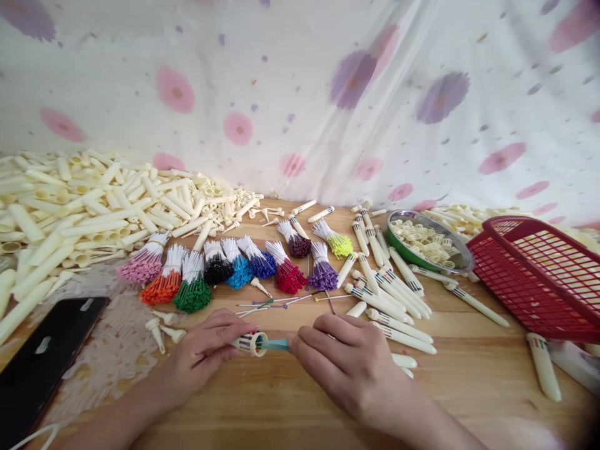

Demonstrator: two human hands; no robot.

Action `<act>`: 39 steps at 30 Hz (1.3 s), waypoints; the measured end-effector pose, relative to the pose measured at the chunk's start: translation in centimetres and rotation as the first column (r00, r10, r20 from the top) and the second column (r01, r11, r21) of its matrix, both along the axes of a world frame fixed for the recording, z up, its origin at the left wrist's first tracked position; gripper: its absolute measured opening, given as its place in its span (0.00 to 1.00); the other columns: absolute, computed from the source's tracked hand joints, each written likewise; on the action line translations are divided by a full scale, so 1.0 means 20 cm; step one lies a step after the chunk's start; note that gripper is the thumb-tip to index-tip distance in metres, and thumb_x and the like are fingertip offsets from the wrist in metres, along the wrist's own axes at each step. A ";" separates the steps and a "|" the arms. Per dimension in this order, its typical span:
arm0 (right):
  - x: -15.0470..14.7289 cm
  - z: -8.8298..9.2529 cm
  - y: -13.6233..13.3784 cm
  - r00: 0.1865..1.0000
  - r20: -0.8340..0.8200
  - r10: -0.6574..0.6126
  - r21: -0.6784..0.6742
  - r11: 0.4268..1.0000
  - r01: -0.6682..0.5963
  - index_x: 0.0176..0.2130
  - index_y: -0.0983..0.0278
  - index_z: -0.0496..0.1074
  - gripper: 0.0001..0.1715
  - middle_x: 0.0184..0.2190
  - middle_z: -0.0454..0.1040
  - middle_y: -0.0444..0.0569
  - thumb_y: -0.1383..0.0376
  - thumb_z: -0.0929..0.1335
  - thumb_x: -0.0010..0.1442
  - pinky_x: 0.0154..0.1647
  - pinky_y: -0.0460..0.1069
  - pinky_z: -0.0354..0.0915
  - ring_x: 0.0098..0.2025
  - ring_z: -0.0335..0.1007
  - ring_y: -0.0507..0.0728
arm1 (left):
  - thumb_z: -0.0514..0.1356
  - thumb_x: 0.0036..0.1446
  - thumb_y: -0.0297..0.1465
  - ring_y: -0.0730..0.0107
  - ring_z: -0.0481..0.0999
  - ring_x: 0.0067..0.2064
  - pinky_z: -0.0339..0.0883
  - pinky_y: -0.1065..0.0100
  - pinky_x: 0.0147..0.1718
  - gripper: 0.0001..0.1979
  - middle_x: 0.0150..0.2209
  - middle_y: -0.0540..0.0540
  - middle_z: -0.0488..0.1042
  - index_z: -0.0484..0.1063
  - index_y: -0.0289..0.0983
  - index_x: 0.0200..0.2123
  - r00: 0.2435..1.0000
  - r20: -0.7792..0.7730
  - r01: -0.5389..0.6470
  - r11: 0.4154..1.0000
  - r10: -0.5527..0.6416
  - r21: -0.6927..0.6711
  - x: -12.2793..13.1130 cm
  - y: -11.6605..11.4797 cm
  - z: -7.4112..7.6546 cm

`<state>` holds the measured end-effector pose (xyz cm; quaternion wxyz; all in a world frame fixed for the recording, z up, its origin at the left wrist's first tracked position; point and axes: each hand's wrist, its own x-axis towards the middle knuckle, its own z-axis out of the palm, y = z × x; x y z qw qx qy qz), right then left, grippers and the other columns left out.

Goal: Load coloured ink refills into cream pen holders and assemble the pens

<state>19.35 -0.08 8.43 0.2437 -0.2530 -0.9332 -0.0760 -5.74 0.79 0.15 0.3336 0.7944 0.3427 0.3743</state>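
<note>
Near the front centre of the table, my left hand point(206, 347) is closed round a cream pen barrel point(246, 342) with coloured slots, its round open end turned to the right. Small coloured pieces show inside that opening. My right hand point(340, 359) pinches a light blue tool point(277, 344), whose tip reaches into the opening. Behind my hands stand rubber-banded bundles of white sticks with coloured ends, among them a green bundle point(192, 290), a red bundle point(289, 275) and a purple bundle point(322, 270). A few loose coloured sticks point(293, 301) lie just behind my hands.
Cream tubes point(84, 206) are heaped at the left, behind a black phone point(47, 356). Assembled pens point(389, 294) lie right of centre. Further right are a green-sided metal bowl point(462, 257) of small cream parts and a tilted red basket point(539, 269). A flowered curtain point(290, 75) hangs behind.
</note>
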 end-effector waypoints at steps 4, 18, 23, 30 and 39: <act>-0.01 0.00 0.00 1.000 -0.020 0.004 -0.031 1.000 -0.005 0.32 0.69 0.71 0.14 0.26 0.73 0.48 0.72 0.59 0.65 0.24 0.48 0.52 0.27 0.61 0.52 | 0.57 0.55 0.22 0.64 0.76 0.43 0.69 0.66 0.44 0.23 0.40 0.49 0.78 0.70 0.52 0.50 1.000 0.024 0.021 0.999 -0.020 -0.042 0.00 0.00 0.00; -0.02 0.00 0.00 0.999 -0.034 0.039 -0.020 0.999 -0.040 0.30 0.68 0.71 0.16 0.24 0.72 0.47 0.72 0.59 0.65 0.24 0.48 0.52 0.26 0.59 0.52 | 0.56 0.58 0.27 0.64 0.75 0.43 0.68 0.66 0.44 0.19 0.40 0.49 0.79 0.70 0.51 0.51 0.995 0.059 0.086 0.994 -0.082 -0.067 0.01 0.00 0.01; -0.02 -0.01 -0.01 0.998 -0.047 0.032 -0.046 0.998 -0.034 0.31 0.68 0.69 0.14 0.24 0.71 0.47 0.72 0.59 0.64 0.24 0.47 0.53 0.26 0.60 0.52 | 0.58 0.57 0.27 0.64 0.76 0.43 0.68 0.66 0.44 0.18 0.39 0.48 0.79 0.72 0.50 0.49 0.992 0.109 0.076 0.992 -0.065 -0.098 0.01 0.00 0.00; 0.01 -0.12 0.09 0.936 -0.247 -0.249 -0.277 0.944 0.178 0.37 0.66 0.67 0.03 0.28 0.73 0.47 0.68 0.63 0.62 0.28 0.45 0.60 0.29 0.66 0.52 | 0.60 0.55 0.31 0.62 0.76 0.41 0.70 0.65 0.41 0.08 0.37 0.45 0.78 0.75 0.42 0.40 0.979 0.162 -0.079 0.960 0.125 -0.268 0.01 -0.01 0.00; -0.07 -0.30 0.17 0.870 0.405 -0.282 -0.380 0.813 0.441 0.33 0.65 0.70 0.04 0.35 0.74 0.51 0.66 0.69 0.56 0.33 0.49 0.63 0.41 0.69 0.60 | 0.63 0.51 0.36 0.65 0.76 0.39 0.70 0.66 0.40 0.09 0.34 0.47 0.76 0.70 0.39 0.35 0.903 0.246 -0.257 0.903 0.352 -0.345 0.03 -0.01 0.00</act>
